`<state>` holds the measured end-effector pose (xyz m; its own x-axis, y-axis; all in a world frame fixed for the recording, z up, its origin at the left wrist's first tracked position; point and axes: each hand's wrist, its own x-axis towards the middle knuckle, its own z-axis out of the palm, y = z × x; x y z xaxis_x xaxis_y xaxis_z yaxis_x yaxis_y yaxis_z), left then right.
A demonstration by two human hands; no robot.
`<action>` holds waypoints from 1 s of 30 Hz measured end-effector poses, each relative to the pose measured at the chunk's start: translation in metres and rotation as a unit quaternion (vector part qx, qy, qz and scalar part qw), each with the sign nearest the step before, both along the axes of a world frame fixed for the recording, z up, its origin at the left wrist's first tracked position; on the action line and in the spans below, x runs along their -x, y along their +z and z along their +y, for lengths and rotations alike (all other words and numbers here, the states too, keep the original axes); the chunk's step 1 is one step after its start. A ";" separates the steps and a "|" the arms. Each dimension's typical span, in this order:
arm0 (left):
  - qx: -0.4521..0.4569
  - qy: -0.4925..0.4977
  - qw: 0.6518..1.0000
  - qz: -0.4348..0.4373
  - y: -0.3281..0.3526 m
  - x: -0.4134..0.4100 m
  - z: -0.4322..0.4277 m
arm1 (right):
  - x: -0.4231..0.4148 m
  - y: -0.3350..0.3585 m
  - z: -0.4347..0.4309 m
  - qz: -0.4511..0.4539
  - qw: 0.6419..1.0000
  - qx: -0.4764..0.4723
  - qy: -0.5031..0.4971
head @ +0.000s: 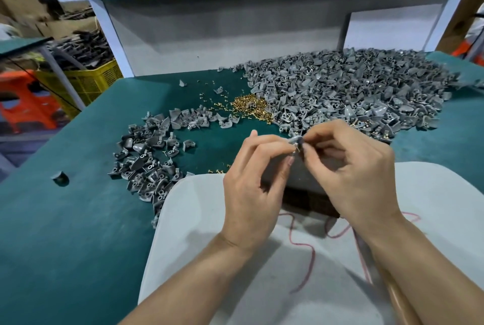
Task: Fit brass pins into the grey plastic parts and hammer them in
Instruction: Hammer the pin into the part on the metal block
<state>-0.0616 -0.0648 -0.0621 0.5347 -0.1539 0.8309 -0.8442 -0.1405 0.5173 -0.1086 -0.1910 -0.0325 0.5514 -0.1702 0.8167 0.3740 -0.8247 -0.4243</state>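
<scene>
Pinching one grey plastic part between both hands, left hand and right hand hold it above the green table; light, rigid, small, best gripped by its edges while a brass pin seats.

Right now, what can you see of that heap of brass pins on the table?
The heap of brass pins is a low, loose mound of tiny, shiny, gold-coloured headed pins on the green table top. Its right edge meets the big pile of grey plastic parts, and strays lie scattered to its left.
</scene>
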 end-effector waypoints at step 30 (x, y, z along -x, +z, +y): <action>0.137 -0.128 0.904 0.385 -0.007 -0.002 -0.010 | -0.007 -0.009 0.012 0.102 0.993 0.008 -0.051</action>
